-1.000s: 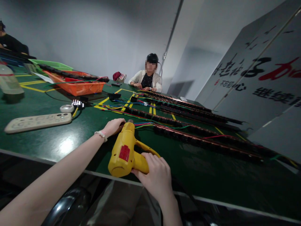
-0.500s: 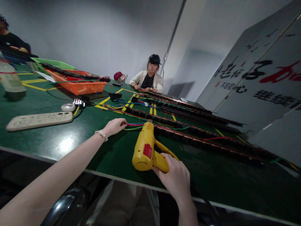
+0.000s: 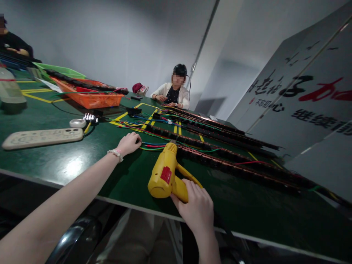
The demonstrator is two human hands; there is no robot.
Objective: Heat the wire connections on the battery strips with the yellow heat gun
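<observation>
My right hand [image 3: 196,205] is wrapped round the handle of a yellow heat gun [image 3: 162,172] with a red label. Its metal nozzle points away from me, towards the long black strip [image 3: 209,160] with copper-coloured lines. My left hand [image 3: 129,143], a beaded band on its wrist, pinches at the left ends of thin wires [image 3: 154,145] in blue, red and green. These wires run right, passing behind the nozzle towards the strip. Which of them lie between the fingertips is hard to see.
More black strips [image 3: 228,130] lie across the green table [image 3: 110,176]. On the left are an orange basket [image 3: 99,101], a green basket [image 3: 68,72], a bottle [image 3: 10,90], a beige phone-like object [image 3: 44,138] and a small white case [image 3: 77,123]. Two other people sit beyond.
My left hand has shifted a little left, and more wire shows beside its fingertips. The heat gun and right hand have also moved slightly left. The person opposite has raised a hand slightly.
</observation>
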